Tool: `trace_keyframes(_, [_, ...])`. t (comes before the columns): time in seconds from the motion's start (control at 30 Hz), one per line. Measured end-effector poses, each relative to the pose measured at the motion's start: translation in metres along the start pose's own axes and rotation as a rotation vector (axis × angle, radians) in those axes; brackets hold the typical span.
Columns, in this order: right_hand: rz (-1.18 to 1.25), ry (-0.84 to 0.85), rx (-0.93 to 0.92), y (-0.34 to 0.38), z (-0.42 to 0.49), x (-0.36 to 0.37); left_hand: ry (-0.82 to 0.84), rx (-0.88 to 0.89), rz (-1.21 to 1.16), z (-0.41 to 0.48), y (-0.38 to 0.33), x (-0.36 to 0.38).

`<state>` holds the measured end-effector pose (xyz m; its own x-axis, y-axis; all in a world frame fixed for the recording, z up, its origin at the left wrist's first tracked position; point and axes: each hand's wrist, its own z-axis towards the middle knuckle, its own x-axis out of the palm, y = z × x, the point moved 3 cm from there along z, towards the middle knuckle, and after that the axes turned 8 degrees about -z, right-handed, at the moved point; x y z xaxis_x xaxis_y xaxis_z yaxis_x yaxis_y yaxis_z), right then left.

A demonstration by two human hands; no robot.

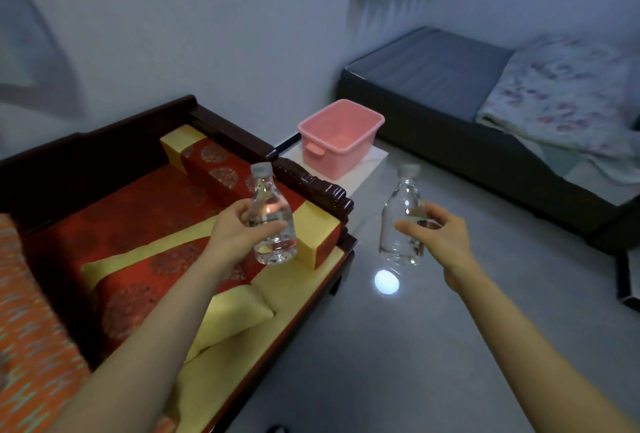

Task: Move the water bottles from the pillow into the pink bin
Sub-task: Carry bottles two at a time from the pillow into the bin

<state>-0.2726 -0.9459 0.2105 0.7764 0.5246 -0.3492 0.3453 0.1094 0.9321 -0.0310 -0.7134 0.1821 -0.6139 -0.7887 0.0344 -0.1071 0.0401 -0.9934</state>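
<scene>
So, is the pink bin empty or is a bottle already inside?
Empty, as far as visible: the pink bin shows a bare bottom.

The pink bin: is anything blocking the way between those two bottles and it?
Nothing visible. The left hand holds one bottle just past the sofa's carved armrest; the right hand holds the other bottle over bare floor. The pink bin sits open-topped and empty beyond.
</scene>
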Motion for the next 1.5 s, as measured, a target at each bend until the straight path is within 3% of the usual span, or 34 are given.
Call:
trace_keyframes(0.33, [0.015,-0.036,0.019,-0.028,0.134,-0.043,0.038,0.016,0.087,0.124,0.008,0.083])
trace_keyframes(0.73, [-0.053,0.006,0.045,-0.024,0.337,-0.098,-0.068,0.000,0.114,0.279,-0.001,0.182])
trace_keyframes(1.23, [-0.140,0.322,-0.136,0.006,0.623,-0.111,-0.395,0.006,0.053,0.448,-0.011,0.318])
trace_keyframes(1.5, [-0.139,0.493,-0.146,0.005,0.732,-0.058,-0.560,-0.037,0.061,0.512,0.004,0.331])
